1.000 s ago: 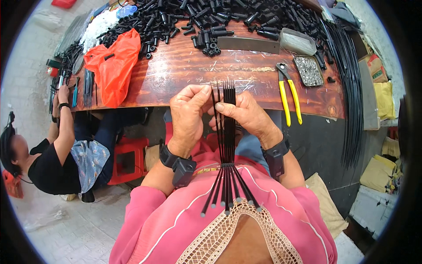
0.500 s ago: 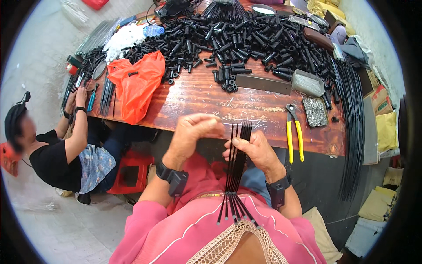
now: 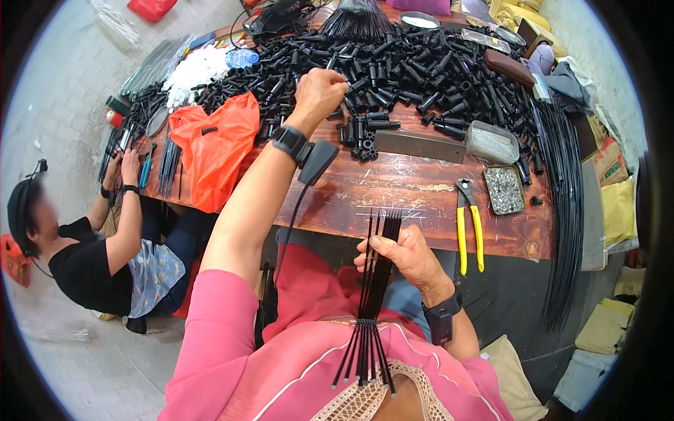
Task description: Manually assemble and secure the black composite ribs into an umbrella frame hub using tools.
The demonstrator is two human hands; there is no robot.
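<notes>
My right hand [image 3: 407,256] is closed round a bundle of thin black rods [image 3: 375,281] that look like umbrella ribs. They stand in front of my chest, joined in a row low down, and their grey-tipped lower ends fan out over my shirt. My left hand [image 3: 319,93] reaches across the table to the near side of a big heap of flanged black plastic tubes [image 3: 421,67]. Its fingers are curled down at the heap; whatever they hold, if anything, is hidden by the hand.
Yellow-handled pliers [image 3: 469,224], a tin of small metal bits [image 3: 504,189], a clear box [image 3: 491,142] and a flat metal bar [image 3: 419,146] lie at right. An orange plastic bag [image 3: 217,151] is at left. Long black rods [image 3: 558,224] overhang the right edge. A co-worker [image 3: 98,245] sits left.
My left hand has gone from beside the rod bundle forward to the heap of black tubes. The right hand still grips the bundle, slightly lower in the picture.
</notes>
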